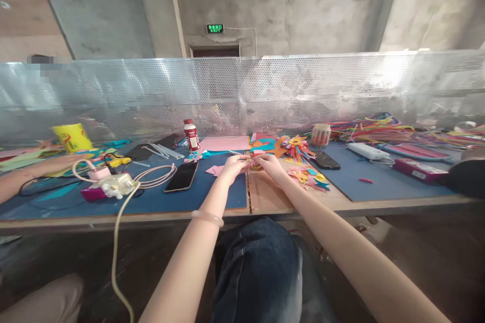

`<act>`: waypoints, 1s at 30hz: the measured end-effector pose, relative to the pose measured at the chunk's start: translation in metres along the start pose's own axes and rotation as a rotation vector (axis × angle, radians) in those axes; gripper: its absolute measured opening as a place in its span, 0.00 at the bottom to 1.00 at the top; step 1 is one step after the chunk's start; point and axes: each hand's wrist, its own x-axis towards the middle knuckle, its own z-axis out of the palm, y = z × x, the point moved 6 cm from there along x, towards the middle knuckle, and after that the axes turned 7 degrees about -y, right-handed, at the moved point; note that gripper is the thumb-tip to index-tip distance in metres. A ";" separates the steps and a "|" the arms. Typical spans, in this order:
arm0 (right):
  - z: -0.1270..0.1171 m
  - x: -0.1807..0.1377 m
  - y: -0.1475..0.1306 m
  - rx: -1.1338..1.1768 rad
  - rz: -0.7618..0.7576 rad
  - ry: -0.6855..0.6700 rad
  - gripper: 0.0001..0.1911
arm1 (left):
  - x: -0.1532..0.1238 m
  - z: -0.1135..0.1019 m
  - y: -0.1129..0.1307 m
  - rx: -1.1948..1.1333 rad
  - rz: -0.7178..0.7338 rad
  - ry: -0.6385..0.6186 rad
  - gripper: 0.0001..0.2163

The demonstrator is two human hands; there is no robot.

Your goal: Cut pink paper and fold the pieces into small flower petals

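Observation:
My left hand (234,165) and my right hand (268,164) meet at the table's middle, fingers pinched together on a small piece of coloured paper (254,163) between them. A bracelet circles my left wrist. Loose coloured paper scraps (307,177) lie just right of my right hand. A paper flower (295,146) sits behind them. A black phone (182,176) lies to the left of my left hand.
A red-capped bottle (191,135), pink paper sheet (224,143), second phone (326,160), white power bank (368,151) and paper strips (373,128) lie on the blue mats. A power strip with cables (115,185) is at left. Another person's arm (34,171) reaches in there. A perforated metal screen (242,91) backs the table.

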 end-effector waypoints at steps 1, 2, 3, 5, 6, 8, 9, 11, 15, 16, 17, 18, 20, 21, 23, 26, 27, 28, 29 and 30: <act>0.000 0.000 0.000 -0.013 -0.005 0.005 0.12 | 0.000 0.000 0.000 -0.001 0.002 0.000 0.15; 0.000 0.000 0.000 -0.024 -0.009 0.008 0.13 | 0.001 -0.001 0.000 0.001 0.006 0.002 0.15; 0.000 0.000 -0.001 -0.031 -0.011 0.005 0.13 | 0.001 -0.001 0.000 0.007 0.011 0.008 0.15; 0.001 0.000 -0.001 -0.042 -0.017 -0.009 0.14 | 0.001 -0.002 0.001 0.030 0.020 0.021 0.16; 0.001 0.000 -0.001 -0.048 -0.021 -0.018 0.15 | 0.001 -0.002 0.001 0.045 0.024 0.026 0.16; 0.002 0.001 -0.001 -0.062 -0.031 -0.029 0.15 | 0.002 -0.003 0.002 0.076 0.033 0.030 0.17; 0.002 0.001 0.000 -0.071 -0.036 -0.034 0.15 | 0.002 -0.003 0.002 0.089 0.038 0.030 0.17; 0.002 0.002 0.000 -0.092 -0.047 -0.046 0.15 | 0.003 -0.003 0.002 0.111 0.051 0.027 0.18; 0.002 0.002 0.000 -0.154 -0.089 -0.044 0.15 | 0.005 -0.004 0.000 0.146 0.080 0.018 0.19; 0.001 0.001 0.000 -0.165 -0.097 -0.037 0.15 | 0.006 -0.005 -0.001 0.155 0.084 0.021 0.20; 0.001 0.001 0.000 -0.174 -0.103 -0.032 0.14 | 0.006 -0.005 -0.001 0.164 0.085 0.028 0.20; 0.000 0.001 0.000 -0.179 -0.107 -0.029 0.14 | 0.007 -0.006 -0.002 0.174 0.084 0.035 0.20; -0.001 0.002 0.001 -0.182 -0.113 -0.028 0.14 | 0.007 -0.006 -0.002 0.188 0.082 0.051 0.20; -0.002 0.002 0.001 -0.182 -0.117 -0.024 0.14 | 0.007 -0.006 -0.001 0.191 0.084 0.053 0.20; -0.002 0.003 0.002 -0.180 -0.125 -0.014 0.14 | 0.006 -0.005 0.001 0.191 0.090 0.045 0.20; -0.002 0.004 0.002 -0.152 -0.131 -0.005 0.14 | 0.004 -0.003 0.003 0.174 0.083 0.041 0.22; -0.002 0.004 0.002 -0.134 -0.124 -0.006 0.13 | 0.003 -0.003 0.003 0.168 0.078 0.055 0.22; -0.001 0.004 0.002 -0.114 -0.110 -0.006 0.13 | 0.003 -0.003 0.004 0.161 0.076 0.077 0.22; -0.001 0.004 0.002 -0.094 -0.093 -0.004 0.13 | 0.002 -0.004 0.005 0.154 0.077 0.099 0.22; -0.001 0.004 0.003 -0.079 -0.074 0.000 0.13 | 0.002 -0.004 0.005 0.149 0.079 0.117 0.22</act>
